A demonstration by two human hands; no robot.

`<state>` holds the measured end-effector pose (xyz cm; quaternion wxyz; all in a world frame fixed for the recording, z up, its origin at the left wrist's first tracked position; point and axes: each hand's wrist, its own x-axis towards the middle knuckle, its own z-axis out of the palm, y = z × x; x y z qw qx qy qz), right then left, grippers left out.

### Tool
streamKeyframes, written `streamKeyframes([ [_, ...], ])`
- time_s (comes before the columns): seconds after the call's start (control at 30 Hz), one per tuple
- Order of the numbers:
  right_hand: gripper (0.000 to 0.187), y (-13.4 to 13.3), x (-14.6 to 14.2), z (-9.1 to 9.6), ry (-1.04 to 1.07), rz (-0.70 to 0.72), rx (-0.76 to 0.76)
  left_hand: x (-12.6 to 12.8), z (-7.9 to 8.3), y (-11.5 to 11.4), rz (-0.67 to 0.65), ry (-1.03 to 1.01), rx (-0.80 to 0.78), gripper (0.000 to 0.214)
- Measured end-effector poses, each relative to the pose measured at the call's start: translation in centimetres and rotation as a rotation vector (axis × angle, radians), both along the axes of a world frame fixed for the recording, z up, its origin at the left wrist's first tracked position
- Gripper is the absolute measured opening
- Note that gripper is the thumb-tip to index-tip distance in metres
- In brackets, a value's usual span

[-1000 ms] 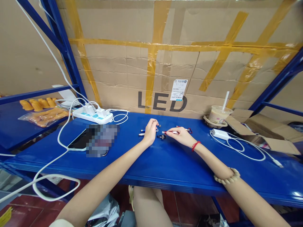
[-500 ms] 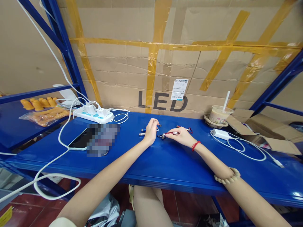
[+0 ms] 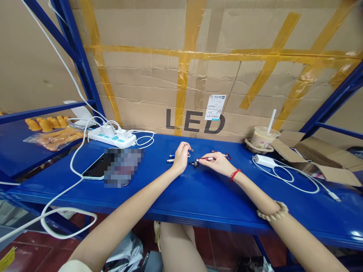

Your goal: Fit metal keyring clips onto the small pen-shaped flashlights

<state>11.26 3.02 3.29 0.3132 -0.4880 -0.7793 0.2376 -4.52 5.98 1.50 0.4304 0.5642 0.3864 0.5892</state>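
My right hand (image 3: 217, 163) rests on the blue shelf (image 3: 198, 192) and pinches a small red keychain flashlight (image 3: 206, 159), whose tip points left at a small black part (image 3: 193, 163). My left hand (image 3: 180, 156) lies just left of it with fingers curled over small silver and blue flashlights (image 3: 171, 158). What the left fingers grip, if anything, is hidden. Another red flashlight with a clip (image 3: 223, 154) lies behind my right hand.
A phone (image 3: 95, 170) on a white cable and a white power strip (image 3: 112, 138) sit at the left. A drink cup with a straw (image 3: 262, 138), a white charger (image 3: 263, 160) and open cardboard boxes (image 3: 314, 156) are at the right. A taped carton (image 3: 198, 68) stands behind.
My right hand has shifted the red flashlight slightly, bringing its tip down toward the black part. The left hand has stayed in place.
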Motion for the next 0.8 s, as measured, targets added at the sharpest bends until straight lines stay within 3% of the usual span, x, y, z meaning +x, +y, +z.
streamKeyframes([
  [0.8,0.049,0.16,0.22,0.09,-0.046,-0.024,0.033,-0.03,0.03,0.05,0.000,0.005,-0.003,0.014],
])
